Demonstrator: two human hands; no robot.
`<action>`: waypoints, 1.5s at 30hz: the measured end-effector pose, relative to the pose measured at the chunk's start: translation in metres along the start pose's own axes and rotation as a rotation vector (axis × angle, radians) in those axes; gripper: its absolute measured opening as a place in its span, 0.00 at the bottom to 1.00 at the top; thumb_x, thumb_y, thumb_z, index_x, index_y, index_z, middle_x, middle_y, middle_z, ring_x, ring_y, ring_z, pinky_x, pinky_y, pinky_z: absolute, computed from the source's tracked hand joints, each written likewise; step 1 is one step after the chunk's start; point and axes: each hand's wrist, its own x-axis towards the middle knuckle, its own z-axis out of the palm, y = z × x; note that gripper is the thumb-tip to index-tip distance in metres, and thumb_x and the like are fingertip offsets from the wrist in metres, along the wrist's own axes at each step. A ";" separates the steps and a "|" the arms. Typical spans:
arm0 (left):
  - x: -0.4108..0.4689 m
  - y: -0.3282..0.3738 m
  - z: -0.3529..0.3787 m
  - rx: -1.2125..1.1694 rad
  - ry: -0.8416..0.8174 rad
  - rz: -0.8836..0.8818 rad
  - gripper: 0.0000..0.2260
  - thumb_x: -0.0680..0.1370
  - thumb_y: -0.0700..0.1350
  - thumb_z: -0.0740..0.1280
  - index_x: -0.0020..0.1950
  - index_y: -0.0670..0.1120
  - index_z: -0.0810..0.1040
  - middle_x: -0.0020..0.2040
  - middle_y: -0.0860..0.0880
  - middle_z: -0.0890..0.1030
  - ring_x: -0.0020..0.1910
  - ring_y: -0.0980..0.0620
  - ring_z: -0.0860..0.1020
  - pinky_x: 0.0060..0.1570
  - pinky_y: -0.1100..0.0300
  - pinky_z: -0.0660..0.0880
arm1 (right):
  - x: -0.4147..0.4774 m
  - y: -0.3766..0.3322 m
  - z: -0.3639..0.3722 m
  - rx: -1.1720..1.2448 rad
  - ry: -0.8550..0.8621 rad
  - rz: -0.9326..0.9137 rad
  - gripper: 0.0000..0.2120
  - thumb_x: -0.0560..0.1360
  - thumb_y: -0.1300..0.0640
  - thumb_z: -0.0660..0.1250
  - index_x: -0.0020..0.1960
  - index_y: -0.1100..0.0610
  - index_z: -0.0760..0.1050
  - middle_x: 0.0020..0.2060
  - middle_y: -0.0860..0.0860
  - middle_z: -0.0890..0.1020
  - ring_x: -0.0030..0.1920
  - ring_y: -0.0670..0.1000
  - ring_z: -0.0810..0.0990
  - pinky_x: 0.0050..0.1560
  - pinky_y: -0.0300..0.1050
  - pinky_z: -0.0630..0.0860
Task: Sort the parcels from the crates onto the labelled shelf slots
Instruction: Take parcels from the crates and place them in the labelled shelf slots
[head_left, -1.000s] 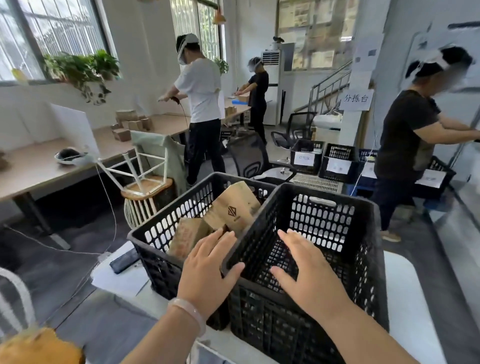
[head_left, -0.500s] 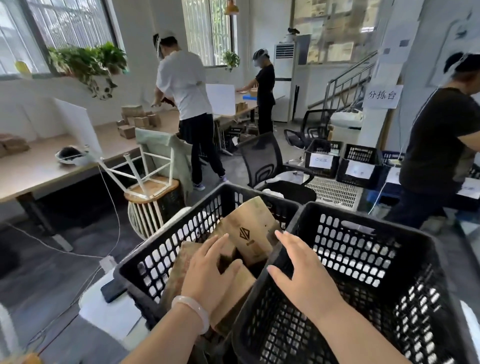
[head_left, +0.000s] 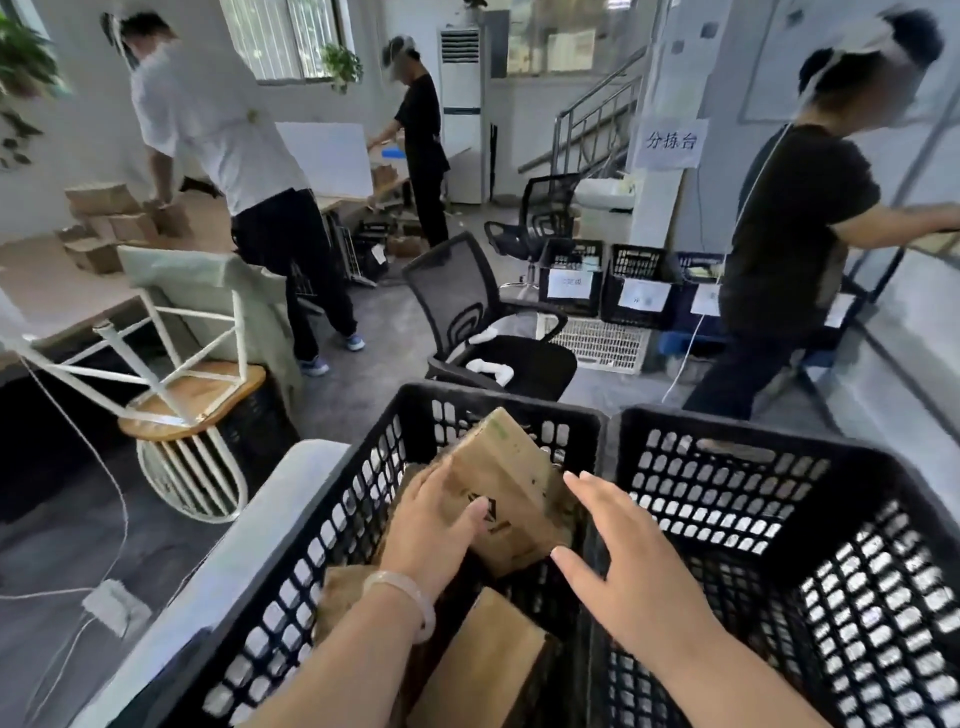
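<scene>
Left hand (head_left: 431, 530) is on the tilted brown cardboard parcel (head_left: 514, 483). The thumb lies across its printed face and the fingers sit at its left edge. That looks like a grip, though motion blur makes it hard to be sure. A pale bangle (head_left: 415, 597) is on that wrist.

Right hand (head_left: 623, 566) holds nothing, fingers spread, over the rims where the two crates meet. The thumb tip is near the parcel's lower corner; contact unclear.

The parcel leans in the left black perforated plastic crate (head_left: 332, 561), top end towards the far wall. Two more brown cardboard boxes (head_left: 483, 670) lie lower in the same crate. The right black perforated plastic crate (head_left: 779, 499) stands against it, side by side.

Both crates sit on a white tabletop (head_left: 280, 499). A bare strip of it shows along its left edge, up to its rounded far-left corner.

Room:
- The grey floor (head_left: 395, 322) has a black mesh office chair (head_left: 467, 306) beyond the crates.
- A white-framed chair is tipped on a round wooden stool (head_left: 192, 384) at left.
- A row of labelled black crates (head_left: 571, 275) stands on the floor below a white paper sign (head_left: 670, 143).
- A metal-railed staircase (head_left: 592, 119) and a tall white air conditioner (head_left: 460, 104) are at the back.
- Small cardboard boxes are stacked on a long wooden desk (head_left: 109, 218) at left.
- Three other people are present: white shirt (head_left: 218, 119) at left, black shirt (head_left: 421, 130) at the far desk, and black shirt (head_left: 795, 234) at right.
</scene>
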 end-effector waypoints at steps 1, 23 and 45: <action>0.014 -0.004 -0.001 0.005 -0.025 0.045 0.32 0.75 0.63 0.68 0.76 0.59 0.63 0.75 0.58 0.64 0.73 0.59 0.62 0.69 0.62 0.57 | 0.004 -0.005 0.004 -0.015 0.007 0.025 0.32 0.76 0.40 0.64 0.75 0.36 0.52 0.73 0.34 0.57 0.72 0.31 0.48 0.67 0.26 0.45; 0.131 -0.028 0.012 -0.082 -0.350 0.364 0.40 0.70 0.59 0.76 0.73 0.74 0.54 0.73 0.59 0.66 0.69 0.50 0.69 0.67 0.45 0.70 | 0.006 -0.037 0.037 -0.128 0.083 0.349 0.30 0.76 0.41 0.63 0.76 0.38 0.56 0.72 0.33 0.58 0.71 0.29 0.50 0.65 0.22 0.45; -0.019 0.046 -0.117 -0.540 -0.145 0.460 0.24 0.73 0.66 0.66 0.67 0.73 0.64 0.64 0.73 0.66 0.67 0.70 0.65 0.61 0.70 0.68 | 0.008 -0.039 -0.021 1.008 0.200 0.389 0.32 0.63 0.41 0.77 0.64 0.41 0.72 0.58 0.43 0.81 0.61 0.47 0.78 0.63 0.55 0.73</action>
